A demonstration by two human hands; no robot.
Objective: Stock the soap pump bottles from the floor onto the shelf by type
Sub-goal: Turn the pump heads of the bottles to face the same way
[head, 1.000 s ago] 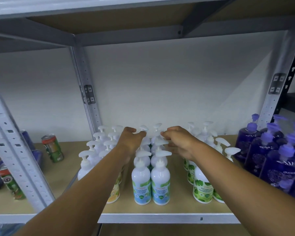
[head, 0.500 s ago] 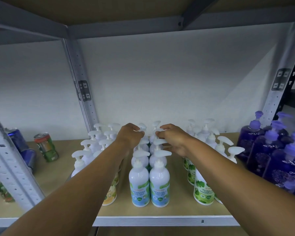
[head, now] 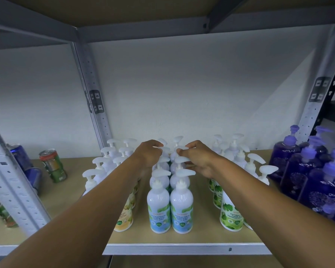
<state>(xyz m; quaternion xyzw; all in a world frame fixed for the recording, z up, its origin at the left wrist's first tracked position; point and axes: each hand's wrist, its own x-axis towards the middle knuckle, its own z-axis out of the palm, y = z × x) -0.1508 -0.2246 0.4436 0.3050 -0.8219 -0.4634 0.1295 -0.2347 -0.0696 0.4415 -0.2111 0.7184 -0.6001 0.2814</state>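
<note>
Two columns of white pump bottles with blue cool-mint labels (head: 170, 209) run back along the middle of the wooden shelf (head: 182, 248). My left hand (head: 148, 154) pinches the white pump head of a bottle far back in the left column. My right hand (head: 198, 157) pinches the pump head of its neighbour in the right column. Yellow-labelled bottles (head: 124, 217) stand to the left, partly hidden by my left arm. Green-labelled bottles (head: 230, 215) stand to the right, behind my right arm. Purple bottles (head: 313, 182) fill the far right.
Drink cans (head: 52, 165) stand and lie on the neighbouring shelf bay to the left, beyond a grey metal upright (head: 93, 105). Another upright (head: 315, 111) rises at the right rear. The shelf board above hangs low overhead. A white wall closes the back.
Both hands stay on the rear pump heads of the blue-labelled columns with only small finger shifts. The camera has drifted slightly, so the shelf sits a little lower in view.
</note>
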